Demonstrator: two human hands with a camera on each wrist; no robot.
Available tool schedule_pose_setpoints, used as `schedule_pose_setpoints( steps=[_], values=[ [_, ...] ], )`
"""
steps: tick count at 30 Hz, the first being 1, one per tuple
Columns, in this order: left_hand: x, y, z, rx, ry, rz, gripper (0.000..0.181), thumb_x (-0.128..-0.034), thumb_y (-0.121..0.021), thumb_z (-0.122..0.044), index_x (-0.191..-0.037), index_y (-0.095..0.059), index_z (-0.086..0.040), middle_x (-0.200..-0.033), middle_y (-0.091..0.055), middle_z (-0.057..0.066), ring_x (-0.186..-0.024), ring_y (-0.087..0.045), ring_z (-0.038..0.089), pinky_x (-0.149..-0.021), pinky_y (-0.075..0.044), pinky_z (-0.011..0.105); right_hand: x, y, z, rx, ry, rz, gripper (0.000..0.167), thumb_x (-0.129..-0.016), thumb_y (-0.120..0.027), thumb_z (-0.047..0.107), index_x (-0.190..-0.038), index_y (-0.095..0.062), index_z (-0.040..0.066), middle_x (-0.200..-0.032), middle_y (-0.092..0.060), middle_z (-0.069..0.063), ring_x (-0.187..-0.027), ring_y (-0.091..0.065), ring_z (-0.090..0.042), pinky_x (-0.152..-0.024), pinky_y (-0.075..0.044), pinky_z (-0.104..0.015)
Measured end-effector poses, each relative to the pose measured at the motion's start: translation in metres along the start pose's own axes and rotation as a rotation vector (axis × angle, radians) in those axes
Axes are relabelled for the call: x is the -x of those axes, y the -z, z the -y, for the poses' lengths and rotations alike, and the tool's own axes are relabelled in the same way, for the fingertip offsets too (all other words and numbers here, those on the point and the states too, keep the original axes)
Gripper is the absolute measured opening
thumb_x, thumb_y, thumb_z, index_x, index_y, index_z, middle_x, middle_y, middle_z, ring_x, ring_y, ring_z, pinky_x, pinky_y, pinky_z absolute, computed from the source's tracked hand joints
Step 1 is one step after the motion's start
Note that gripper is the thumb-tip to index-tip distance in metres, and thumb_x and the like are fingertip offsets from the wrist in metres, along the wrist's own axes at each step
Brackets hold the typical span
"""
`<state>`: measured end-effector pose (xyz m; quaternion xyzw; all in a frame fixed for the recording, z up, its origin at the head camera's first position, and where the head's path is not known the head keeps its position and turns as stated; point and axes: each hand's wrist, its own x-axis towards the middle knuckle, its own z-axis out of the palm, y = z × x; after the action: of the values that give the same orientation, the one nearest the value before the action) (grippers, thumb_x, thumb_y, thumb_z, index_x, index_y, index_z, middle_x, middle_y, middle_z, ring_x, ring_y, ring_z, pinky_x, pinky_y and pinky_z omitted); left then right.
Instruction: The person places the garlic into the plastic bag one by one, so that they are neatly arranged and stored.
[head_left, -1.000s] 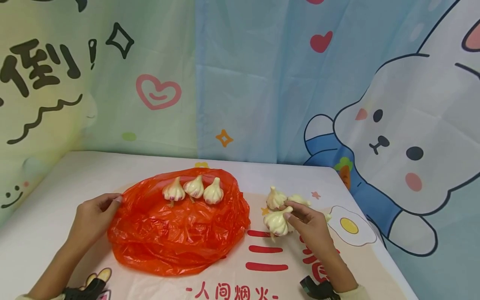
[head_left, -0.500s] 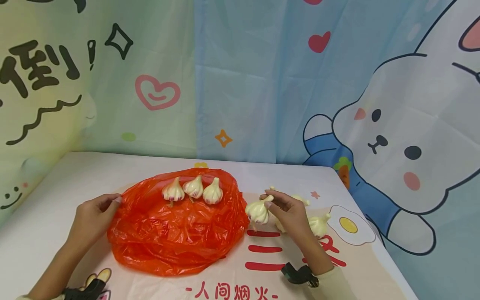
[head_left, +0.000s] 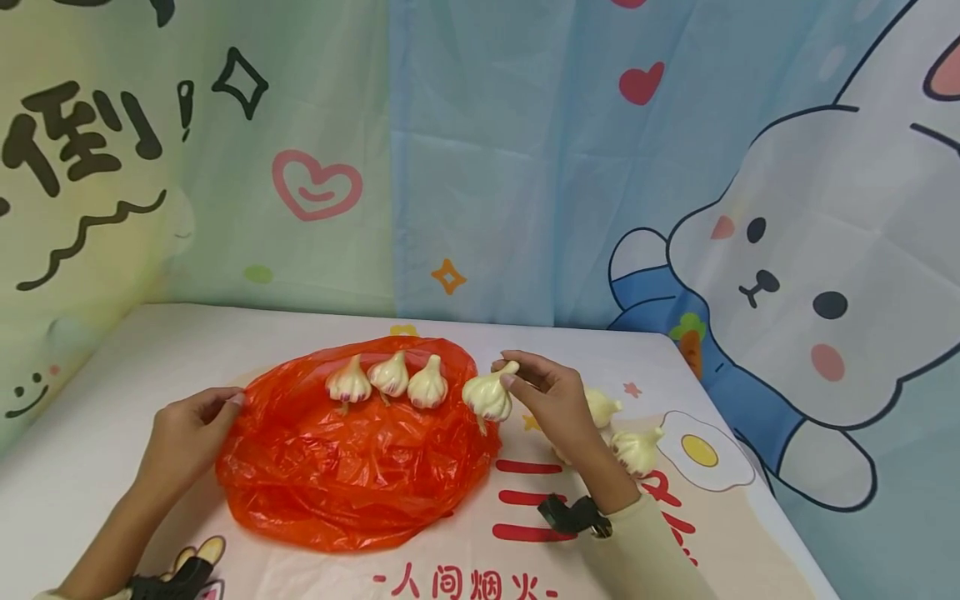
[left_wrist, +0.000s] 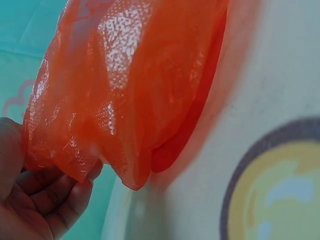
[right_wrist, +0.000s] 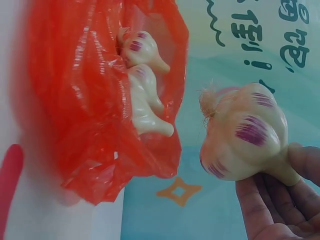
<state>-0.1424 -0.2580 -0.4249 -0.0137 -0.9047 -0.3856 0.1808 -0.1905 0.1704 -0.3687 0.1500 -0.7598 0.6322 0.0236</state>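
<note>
A crumpled red plastic bag (head_left: 352,475) lies on the table, and three garlic bulbs (head_left: 387,375) sit in a row at its far side. My left hand (head_left: 187,433) pinches the bag's left edge between thumb and fingers; the left wrist view shows the bag's edge (left_wrist: 90,155) at those fingers. By its stem, my right hand (head_left: 551,404) holds a garlic bulb (head_left: 487,396) at the bag's right edge. That bulb (right_wrist: 245,135) has purple streaks and a tuft of roots in the right wrist view, apart from the bulbs (right_wrist: 145,95) in the bag.
Behind my right hand, more garlic bulbs (head_left: 636,450) lie on the printed tablecloth (head_left: 465,575), partly hidden by the forearm. A cartoon curtain (head_left: 480,167) hangs behind the table's far edge. Black straps (head_left: 573,515) circle the wrists.
My right hand has carried the garlic bulb leftward from the loose bulbs to the bag's right edge. The left hand and the bag have stayed in place.
</note>
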Motion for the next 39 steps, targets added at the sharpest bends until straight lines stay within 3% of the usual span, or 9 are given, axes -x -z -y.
schedule_pose_setpoints(
  steps=[12, 20, 27, 34, 39],
  values=[
    [-0.001, 0.000, 0.001, -0.026, 0.001, -0.013, 0.029, -0.0989, -0.057, -0.019, -0.110, -0.068, 0.006, -0.098, -0.069, 0.024, -0.084, -0.064, 0.035, -0.063, -0.047, 0.007, -0.023, -0.024, -0.007, 0.020, 0.025, -0.002, 0.034, -0.094, -0.066, 0.013, -0.126, -0.064, 0.004, -0.115, -0.068, -0.010, -0.110, -0.062, -0.022, -0.090, -0.052, -0.031],
    [-0.002, -0.001, 0.000, -0.021, 0.019, 0.003, 0.031, -0.0995, -0.056, -0.020, -0.111, -0.068, 0.006, -0.099, -0.069, 0.024, -0.084, -0.064, 0.034, -0.063, -0.046, 0.007, -0.036, -0.039, -0.016, 0.044, -0.005, -0.009, 0.031, -0.093, -0.066, 0.010, -0.123, -0.066, 0.002, -0.113, -0.069, -0.012, -0.109, -0.063, -0.024, -0.088, -0.053, -0.032],
    [-0.003, -0.003, -0.001, -0.017, 0.024, 0.002, 0.030, -0.0995, -0.056, -0.020, -0.111, -0.068, 0.006, -0.098, -0.069, 0.023, -0.083, -0.064, 0.033, -0.063, -0.047, 0.007, -0.044, -0.047, -0.014, 0.015, -0.018, 0.079, 0.032, -0.094, -0.064, 0.007, -0.124, -0.063, -0.004, -0.114, -0.067, -0.017, -0.106, -0.063, -0.026, -0.089, -0.053, -0.032],
    [-0.003, -0.004, 0.001, -0.019, 0.016, 0.000, 0.031, -0.0994, -0.057, -0.020, -0.111, -0.068, 0.006, -0.099, -0.069, 0.023, -0.085, -0.064, 0.034, -0.063, -0.050, 0.010, -0.046, -0.063, 0.011, 0.050, 0.070, 0.159, 0.030, -0.094, -0.062, 0.002, -0.122, -0.062, -0.008, -0.110, -0.068, -0.021, -0.102, -0.065, -0.027, -0.087, -0.054, -0.032],
    [-0.002, -0.003, 0.002, -0.026, 0.016, -0.003, 0.030, -0.0991, -0.057, -0.020, -0.111, -0.068, 0.005, -0.099, -0.069, 0.023, -0.085, -0.064, 0.034, -0.064, -0.050, 0.010, -0.052, -0.080, 0.010, 0.008, 0.108, 0.207, 0.032, -0.094, -0.061, 0.001, -0.124, -0.060, -0.011, -0.111, -0.065, -0.026, -0.102, -0.064, -0.028, -0.088, -0.053, -0.031]
  ],
)
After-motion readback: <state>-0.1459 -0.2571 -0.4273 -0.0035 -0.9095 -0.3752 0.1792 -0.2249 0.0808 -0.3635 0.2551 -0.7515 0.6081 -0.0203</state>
